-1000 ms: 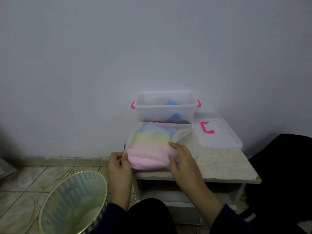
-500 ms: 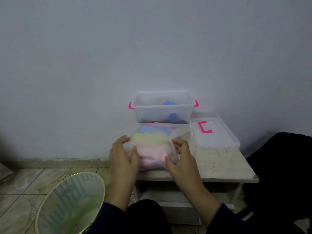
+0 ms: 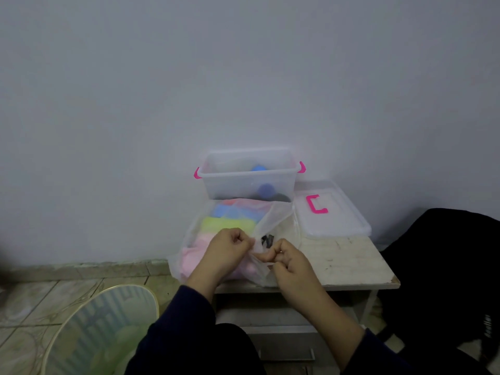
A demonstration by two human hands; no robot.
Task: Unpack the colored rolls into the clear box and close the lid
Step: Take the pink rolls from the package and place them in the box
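Head camera looks down at my two hands, both pinching the same clear plastic bag (image 3: 273, 226) at the near edge of a small table (image 3: 351, 263). My left hand (image 3: 227, 249) has its fingers curled tight, gripping the film from the 9 o'clock side. My right hand (image 3: 286, 259) pinches the film from the 3 o'clock side, knuckles bent; the two hands sit just beside each other with a fold of bag between them.

Outward from the fingers, the bag holds the colored rolls (image 3: 230, 224), stacked pink nearest me, then yellow-green, then blue toward 12 o'clock. Beyond it, at 12 o'clock against the wall, stands the clear box (image 3: 249, 182), open, with something blue and something dark inside. Its lid (image 3: 330, 220), with a pink handle, lies flat at 2 o'clock. A round bin (image 3: 89, 334) waits on the floor at 8 o'clock.

My worry: the bag overhangs the table's near edge, so a sharp tear could split the film suddenly and spill rolls to the floor. A hard pull could also drag the whole bag off, since nothing pins it down.

Compared with half a second earlier, my hands have left the bag's sides and come together at its middle, fingers now closed.
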